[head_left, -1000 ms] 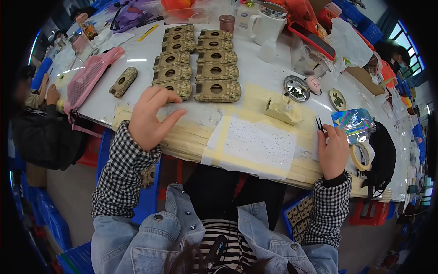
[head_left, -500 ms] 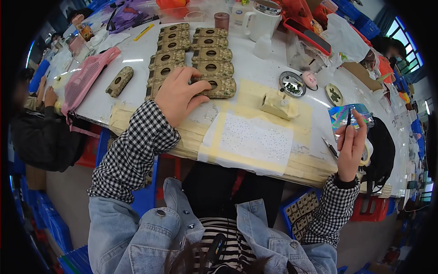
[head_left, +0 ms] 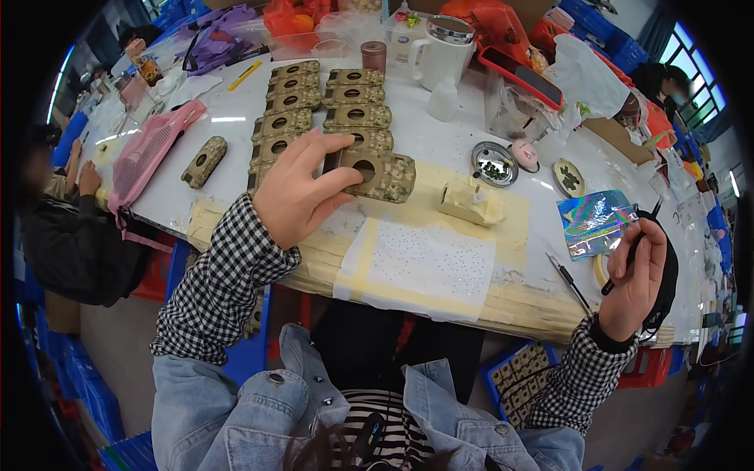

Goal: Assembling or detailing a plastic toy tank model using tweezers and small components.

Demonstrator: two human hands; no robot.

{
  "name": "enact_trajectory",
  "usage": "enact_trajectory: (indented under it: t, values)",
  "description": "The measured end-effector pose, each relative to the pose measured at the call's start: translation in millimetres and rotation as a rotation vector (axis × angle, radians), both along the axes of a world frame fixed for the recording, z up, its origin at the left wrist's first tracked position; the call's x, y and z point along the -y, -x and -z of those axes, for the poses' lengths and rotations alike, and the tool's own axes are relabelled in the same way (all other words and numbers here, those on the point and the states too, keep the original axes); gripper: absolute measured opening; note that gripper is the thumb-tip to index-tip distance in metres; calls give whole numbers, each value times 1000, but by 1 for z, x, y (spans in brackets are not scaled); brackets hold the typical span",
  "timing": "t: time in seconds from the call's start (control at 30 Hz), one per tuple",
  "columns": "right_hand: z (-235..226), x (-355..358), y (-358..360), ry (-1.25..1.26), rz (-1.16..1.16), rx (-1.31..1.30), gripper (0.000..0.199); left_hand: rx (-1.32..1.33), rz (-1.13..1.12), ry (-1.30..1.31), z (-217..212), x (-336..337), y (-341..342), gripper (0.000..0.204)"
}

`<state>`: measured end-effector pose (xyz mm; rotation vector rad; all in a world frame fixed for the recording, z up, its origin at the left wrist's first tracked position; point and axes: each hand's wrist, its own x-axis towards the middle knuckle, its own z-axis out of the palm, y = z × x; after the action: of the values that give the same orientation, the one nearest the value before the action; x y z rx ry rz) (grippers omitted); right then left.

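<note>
My left hand (head_left: pixel 297 182) reaches over two rows of camouflage-patterned cases. Its thumb and fingers grip one camouflage case (head_left: pixel 393 177) with a round hole, at the near end of the right-hand row. That case sits slightly askew, overlapping the camouflage case (head_left: pixel 382 140) behind it. Part of the left-hand row (head_left: pixel 280 124) is covered by my hand. At the right, my right hand (head_left: pixel 632 276) is curled around a slim black stick-like tool (head_left: pixel 657 206); I cannot make out its exact kind. Beside that hand lie a holographic pouch (head_left: pixel 593 224) and a black pen (head_left: pixel 567 276).
A white sheet with tiny dots (head_left: pixel 416 263) lies at the front edge. Behind it stand a pale taped block (head_left: pixel 471 202), a round dish with small dark pieces (head_left: pixel 495 163) and a white mug (head_left: pixel 441 55). A lone camouflage case (head_left: pixel 204 162) lies left, near a pink mesh bag (head_left: pixel 153 153).
The near case has shifted slightly right and nearer and turned askew, with my left hand on it. My right hand has moved right and nearer, and its fingers have curled.
</note>
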<state>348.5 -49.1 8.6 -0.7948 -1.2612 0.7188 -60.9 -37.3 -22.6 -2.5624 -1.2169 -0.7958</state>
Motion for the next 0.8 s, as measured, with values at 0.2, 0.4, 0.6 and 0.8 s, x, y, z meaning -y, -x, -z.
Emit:
enact_trajectory:
  t: [0.2, 0.4, 0.6, 0.8]
  values:
    - [-42, -26, 44, 97, -54, 339, 21, 275, 146, -87, -27, -25, -26, 49]
    - [-39, -48, 103, -194, 15, 730, 32, 398, 130, -169, -39, -44, -58, 68]
    - [-16, -56, 111, -177, 28, 692, 29, 414, 168, -7, -14, -37, -68, 68]
    - [-11, -54, 113, -75, -23, 655, 22, 395, 238, -45, -10, -36, -71, 71]
